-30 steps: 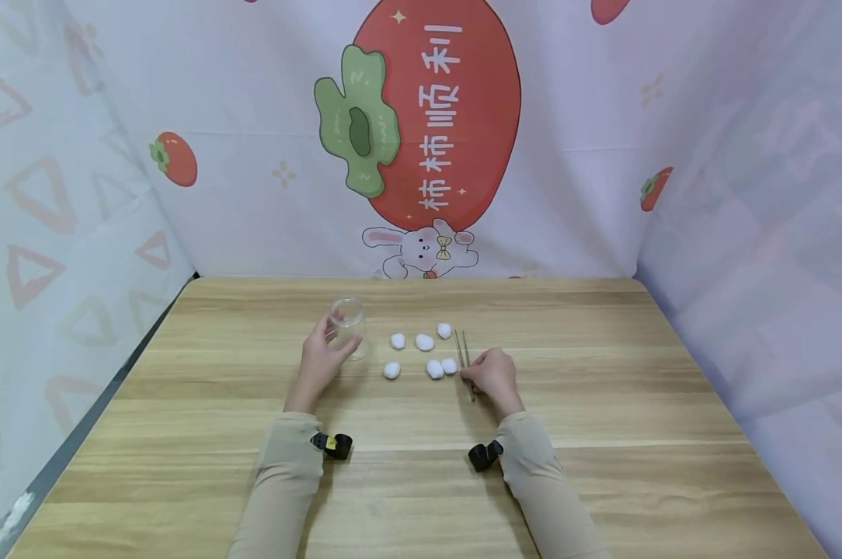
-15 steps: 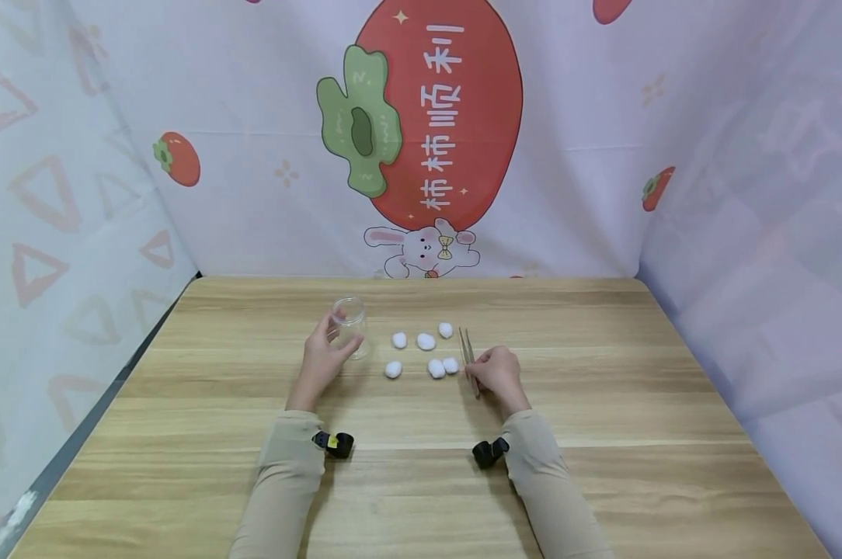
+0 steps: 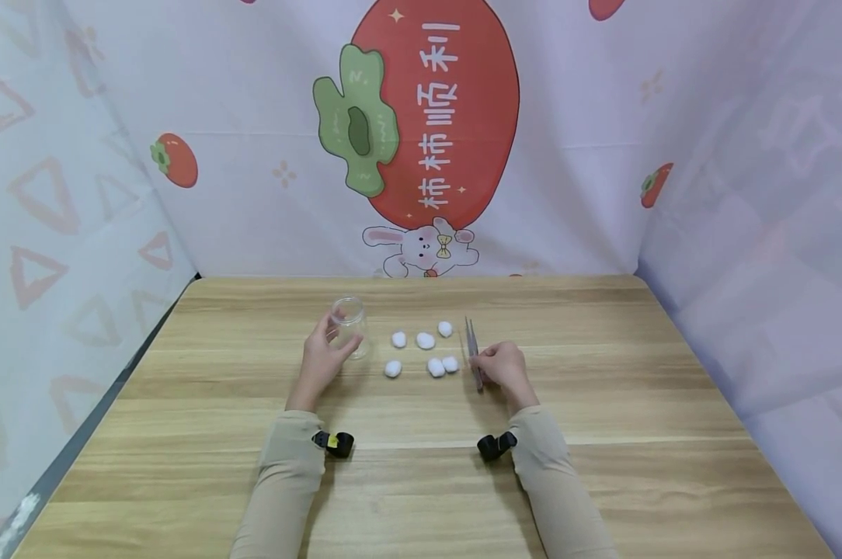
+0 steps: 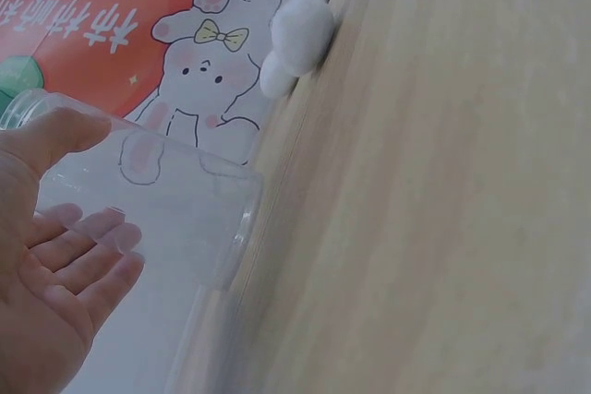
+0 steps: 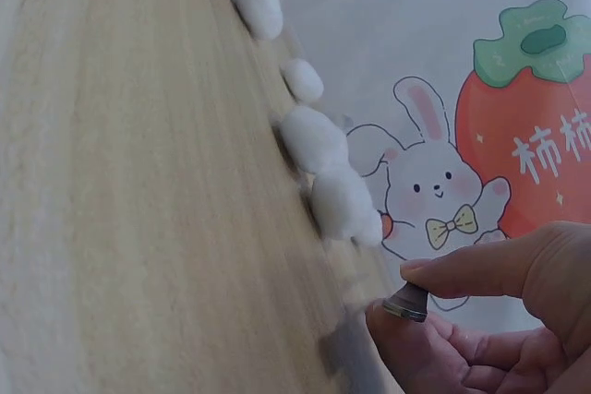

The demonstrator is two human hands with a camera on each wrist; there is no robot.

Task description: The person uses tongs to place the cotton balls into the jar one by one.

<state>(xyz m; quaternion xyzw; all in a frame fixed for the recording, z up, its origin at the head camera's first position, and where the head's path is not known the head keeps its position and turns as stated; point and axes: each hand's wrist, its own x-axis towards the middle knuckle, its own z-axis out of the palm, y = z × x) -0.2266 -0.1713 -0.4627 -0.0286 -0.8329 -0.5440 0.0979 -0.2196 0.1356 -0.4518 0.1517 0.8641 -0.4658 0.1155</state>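
Where the wooden desk (image 3: 603,404) meets the printed backdrop (image 3: 435,132), items lie as follows. Clear jar (image 3: 349,326): upright, left of centre, left hand (image 3: 323,357) curled round it, thumb and fingers (image 4: 88,265) on its wall. Cotton balls (image 3: 426,341): six, white, loose between the two hands, apart from the jar. Metal tweezers (image 3: 473,349): pinched near the blunt end by the right hand (image 3: 503,366), tips pointing away, just beside the nearest balls.

The head view looks forward and down over the table (image 3: 603,388). Both wrist views sit low and close, facing the backdrop (image 3: 568,155); they share the cotton balls (image 5: 314,136).
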